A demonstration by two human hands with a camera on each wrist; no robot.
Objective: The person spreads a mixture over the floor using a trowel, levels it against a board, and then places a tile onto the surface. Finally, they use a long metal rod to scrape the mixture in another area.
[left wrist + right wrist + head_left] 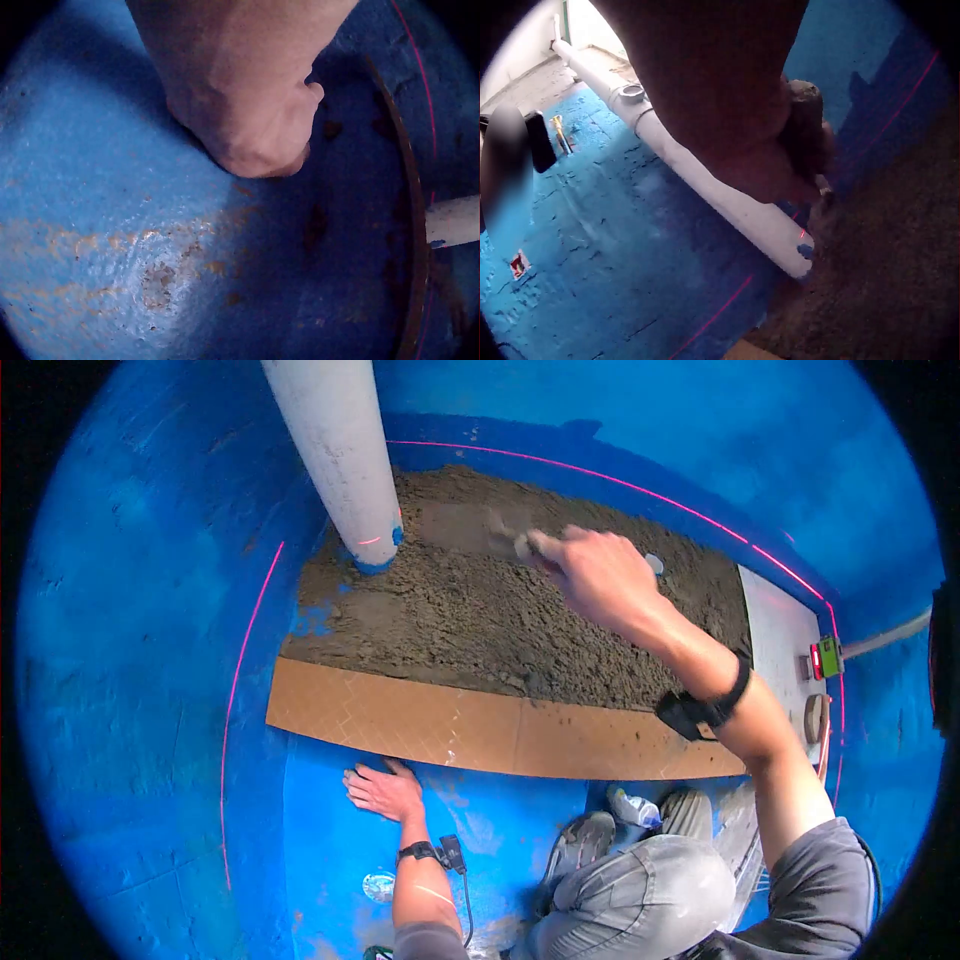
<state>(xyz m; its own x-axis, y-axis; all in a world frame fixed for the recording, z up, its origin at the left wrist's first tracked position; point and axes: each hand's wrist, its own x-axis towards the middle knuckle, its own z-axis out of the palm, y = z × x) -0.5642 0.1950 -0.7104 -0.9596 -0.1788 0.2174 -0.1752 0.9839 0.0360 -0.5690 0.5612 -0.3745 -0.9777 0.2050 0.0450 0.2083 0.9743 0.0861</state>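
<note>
The right hand (603,582) grips the handle of a trowel (508,535) over the upper part of a grey-brown mortar bed (480,615). A smoother patch lies to the left of the blade, near the pipe. In the right wrist view the fingers of the right hand (757,157) curl round a thick handle (806,97); the blade is hard to make out there. The left hand (385,792) rests on the blue floor with fingers spread, just below a brown tile strip (400,710). In the left wrist view the left hand (247,127) is seen from the wrist side, touching the floor.
A white pipe (335,450) rises from the mortar's left end. A green laser level (828,658) stands on a grey board (785,630) at right, near a tape roll (815,718). Pink laser lines cross the blue walls. The person's knee and shoe (583,843) are below the strip.
</note>
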